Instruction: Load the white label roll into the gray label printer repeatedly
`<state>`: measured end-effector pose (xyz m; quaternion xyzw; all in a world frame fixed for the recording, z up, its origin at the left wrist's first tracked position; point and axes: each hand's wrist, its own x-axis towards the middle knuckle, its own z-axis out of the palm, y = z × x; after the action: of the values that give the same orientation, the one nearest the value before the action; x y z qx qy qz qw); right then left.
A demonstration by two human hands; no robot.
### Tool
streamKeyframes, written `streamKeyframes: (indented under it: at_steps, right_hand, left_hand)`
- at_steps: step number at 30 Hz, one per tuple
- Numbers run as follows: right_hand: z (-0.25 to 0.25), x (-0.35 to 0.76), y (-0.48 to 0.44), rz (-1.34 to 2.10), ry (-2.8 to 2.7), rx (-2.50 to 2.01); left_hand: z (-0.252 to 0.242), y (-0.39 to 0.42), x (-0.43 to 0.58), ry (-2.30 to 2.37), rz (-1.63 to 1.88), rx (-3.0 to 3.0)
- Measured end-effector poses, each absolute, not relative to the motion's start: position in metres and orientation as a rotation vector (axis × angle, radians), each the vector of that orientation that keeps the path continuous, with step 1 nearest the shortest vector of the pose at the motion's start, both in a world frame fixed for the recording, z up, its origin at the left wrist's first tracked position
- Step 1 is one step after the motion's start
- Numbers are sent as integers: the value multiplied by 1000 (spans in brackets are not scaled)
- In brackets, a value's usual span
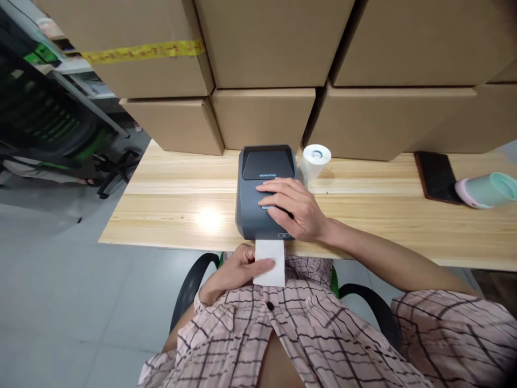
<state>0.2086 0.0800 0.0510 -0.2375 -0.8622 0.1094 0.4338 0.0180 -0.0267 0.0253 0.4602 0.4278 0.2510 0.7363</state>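
Observation:
A dark grey label printer (252, 202) stands at the front edge of the wooden table. White label paper (269, 248) comes out of its front and hangs past the table edge. My left hand (244, 265) grips this paper, thumb on top and the other fingers underneath. On the printer's lid rests my right hand (297, 209), its fingers spread and nothing held in it. A roll of white labels (316, 161) stands upright just behind and to the right of the printer.
Large cardboard boxes (264, 116) are stacked along the back of the table (161, 210). To the right lie a dark phone or tablet (438, 178) and a green-and-pink cup (484, 191). A black office chair (52, 108) stands on the floor at left.

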Motion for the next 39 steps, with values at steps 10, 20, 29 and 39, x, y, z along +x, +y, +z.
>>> streamKeyframes:
  at_steps: [10,20,29,39]
  right_hand:
    - [48,228,72,155,-2370,-664]
    - [17,238,37,308,-2260,-942]
    - [17,245,17,552,-1912,-1117]
    - [89,234,156,119,-1948,-996]
  left_hand:
    - [15,-32,-5,1192,919,1216]
    - [-10,-14,-11,1324,1298,1582]
    - [1,7,-14,1207,1374,1656]
    - [50,117,-19,1120,1341,1781]
